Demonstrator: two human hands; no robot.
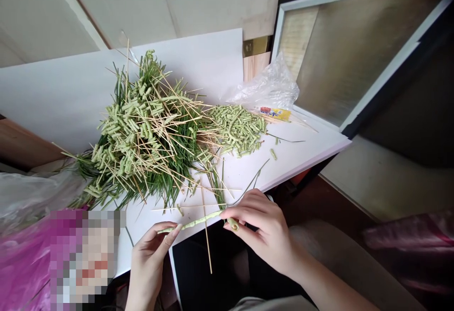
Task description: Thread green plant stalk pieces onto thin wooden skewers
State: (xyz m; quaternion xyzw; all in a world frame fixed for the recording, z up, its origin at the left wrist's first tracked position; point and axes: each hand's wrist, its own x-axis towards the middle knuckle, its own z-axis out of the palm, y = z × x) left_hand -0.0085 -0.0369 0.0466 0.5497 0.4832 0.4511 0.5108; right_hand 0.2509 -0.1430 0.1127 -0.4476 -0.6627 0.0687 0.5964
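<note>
A thin, pale green long bean (pixel 200 220) is stretched between my two hands over the table's front edge. My left hand (pixel 156 242) pinches its left end between thumb and fingers. Farther right, my right hand (pixel 264 226) grips the other end, where a curled end shows below the fingers. A bare wooden skewer (pixel 208 249) lies under the bean and sticks out past the table edge. Just beyond my hands are another skewer (pixel 187 207) and some dark green stalks (pixel 216 183).
A tall heap of green stalks, skewers and cut bean pieces (pixel 142 126) covers the table's left part. Right of it lies a pile of loose bean pieces (pixel 237 129). A clear plastic bag (pixel 271 86) sits behind. A purple bag (pixel 28 259) is at left; a framed pane (pixel 340 51) stands right.
</note>
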